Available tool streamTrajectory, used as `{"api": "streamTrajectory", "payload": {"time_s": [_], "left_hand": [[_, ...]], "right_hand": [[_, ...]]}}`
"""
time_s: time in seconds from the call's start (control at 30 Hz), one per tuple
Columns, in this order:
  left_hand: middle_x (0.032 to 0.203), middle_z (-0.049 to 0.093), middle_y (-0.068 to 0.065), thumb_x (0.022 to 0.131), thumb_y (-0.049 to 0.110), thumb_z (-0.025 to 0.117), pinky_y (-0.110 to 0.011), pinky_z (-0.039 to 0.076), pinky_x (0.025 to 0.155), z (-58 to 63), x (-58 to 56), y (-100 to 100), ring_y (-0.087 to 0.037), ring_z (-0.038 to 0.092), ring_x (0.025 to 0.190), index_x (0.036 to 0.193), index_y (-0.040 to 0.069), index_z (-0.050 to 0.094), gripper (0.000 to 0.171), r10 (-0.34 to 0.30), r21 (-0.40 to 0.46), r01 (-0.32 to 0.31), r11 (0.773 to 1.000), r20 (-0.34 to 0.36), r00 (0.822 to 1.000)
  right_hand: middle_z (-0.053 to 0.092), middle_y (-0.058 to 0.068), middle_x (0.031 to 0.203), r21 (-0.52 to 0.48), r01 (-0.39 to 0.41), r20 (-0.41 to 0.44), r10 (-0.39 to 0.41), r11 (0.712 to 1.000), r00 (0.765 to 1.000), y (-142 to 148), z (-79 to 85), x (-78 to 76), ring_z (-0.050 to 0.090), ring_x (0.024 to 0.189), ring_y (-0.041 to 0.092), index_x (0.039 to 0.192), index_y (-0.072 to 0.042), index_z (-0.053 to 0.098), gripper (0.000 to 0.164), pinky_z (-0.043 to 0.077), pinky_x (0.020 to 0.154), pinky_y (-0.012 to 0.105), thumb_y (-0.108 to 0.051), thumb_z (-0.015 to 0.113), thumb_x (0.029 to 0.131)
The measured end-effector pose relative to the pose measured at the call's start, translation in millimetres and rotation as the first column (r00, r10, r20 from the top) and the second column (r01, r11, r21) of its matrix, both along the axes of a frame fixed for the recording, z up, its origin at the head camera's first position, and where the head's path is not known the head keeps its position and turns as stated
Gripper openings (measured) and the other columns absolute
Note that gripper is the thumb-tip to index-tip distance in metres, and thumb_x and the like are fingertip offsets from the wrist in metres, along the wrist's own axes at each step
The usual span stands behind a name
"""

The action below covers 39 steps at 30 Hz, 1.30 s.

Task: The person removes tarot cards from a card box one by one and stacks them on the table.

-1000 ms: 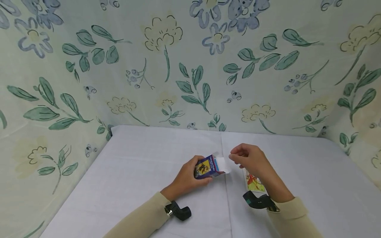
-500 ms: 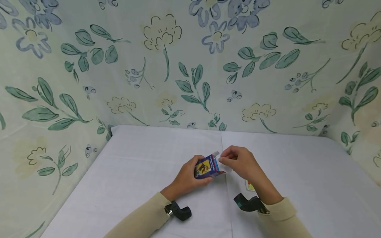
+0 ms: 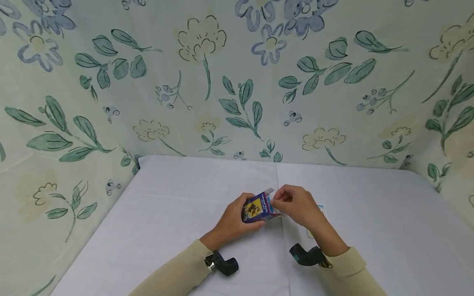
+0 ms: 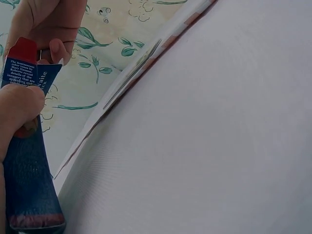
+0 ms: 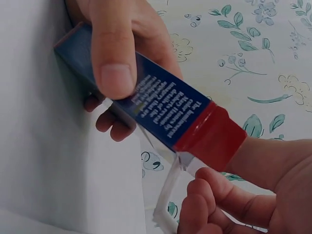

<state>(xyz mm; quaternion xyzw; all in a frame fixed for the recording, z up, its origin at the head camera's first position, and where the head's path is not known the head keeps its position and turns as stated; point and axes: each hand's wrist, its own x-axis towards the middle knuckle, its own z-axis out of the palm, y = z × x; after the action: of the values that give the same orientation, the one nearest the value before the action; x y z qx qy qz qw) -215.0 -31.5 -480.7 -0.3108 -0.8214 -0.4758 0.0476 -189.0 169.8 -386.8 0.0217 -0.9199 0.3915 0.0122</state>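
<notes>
My left hand (image 3: pixel 230 218) grips a small blue-and-purple tarot card box (image 3: pixel 254 207), its yellow picture panel facing up and its opened end towards the right. At that end, my right hand (image 3: pixel 299 206) has its thumb and index finger pinched together over the white flap (image 5: pixel 168 195); the fingertips partly cover what they hold. A red side flap (image 5: pixel 214 137) stands out from the box's printed narrow side in the right wrist view. Under the right forearm lies a picture card (image 3: pixel 321 209), mostly hidden by it.
A white cloth (image 3: pixel 177 193) with a fold line covers the table. Floral fabric (image 3: pixel 207 82) hangs behind and at both sides. Black wrist cameras (image 3: pixel 226 265) sit on both wrists, below the beige sleeves (image 3: pixel 181 267).
My right hand has moved left from beside the card to the box's open end, and its fingertips now overlap the white flap. The left hand and the box have stayed in place.
</notes>
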Motion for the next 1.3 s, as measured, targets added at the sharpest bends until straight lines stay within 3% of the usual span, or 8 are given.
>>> {"api": "streamTrajectory", "payload": {"time_s": [0.3, 0.7, 1.3], "left_hand": [[0.118, 0.056, 0.002, 0.08, 0.045, 0.076, -0.025, 0.048, 0.084, 1.5, 3.2, 1, -0.009, 0.054, 0.099, 0.132, 0.018, 0.043, 0.067, -0.009, -0.006, 0.009, 1.0, 0.019, 1.0], [0.118, 0.056, 0.002, 0.08, 0.046, 0.076, -0.025, 0.049, 0.083, -1.2, 3.2, 0, -0.009, 0.054, 0.099, 0.132, 0.018, 0.043, 0.068, 0.003, -0.005, -0.003, 1.0, -0.006, 1.0], [0.115, 0.057, 0.004, 0.079, 0.045, 0.076, -0.025, 0.048, 0.081, -1.9, 0.3, 0, -0.008, 0.053, 0.096, 0.131, 0.017, 0.044, 0.067, -0.005, 0.001, 0.005, 1.0, -0.029, 1.0]], "right_hand": [[0.062, 0.002, 0.074, 0.015, 0.001, 0.0, -0.001, 1.0, 1.0, -4, -7.1, 3.0, 0.054, 0.068, 0.017, 0.088, -0.007, 0.064, 0.013, 0.046, 0.058, 0.029, -0.017, 0.071, 0.085], [0.062, 0.003, 0.072, 0.003, 0.008, 0.025, -0.008, 1.0, 1.0, -7, -10.9, 2.9, 0.055, 0.066, 0.016, 0.09, -0.005, 0.06, 0.016, 0.047, 0.057, 0.028, -0.014, 0.072, 0.084], [0.064, 0.002, 0.074, 0.044, 0.04, 0.051, -0.042, 0.998, 0.998, -1, -6.5, 1.0, 0.056, 0.068, 0.017, 0.09, -0.005, 0.069, 0.019, 0.049, 0.058, 0.028, -0.021, 0.076, 0.083]]}}
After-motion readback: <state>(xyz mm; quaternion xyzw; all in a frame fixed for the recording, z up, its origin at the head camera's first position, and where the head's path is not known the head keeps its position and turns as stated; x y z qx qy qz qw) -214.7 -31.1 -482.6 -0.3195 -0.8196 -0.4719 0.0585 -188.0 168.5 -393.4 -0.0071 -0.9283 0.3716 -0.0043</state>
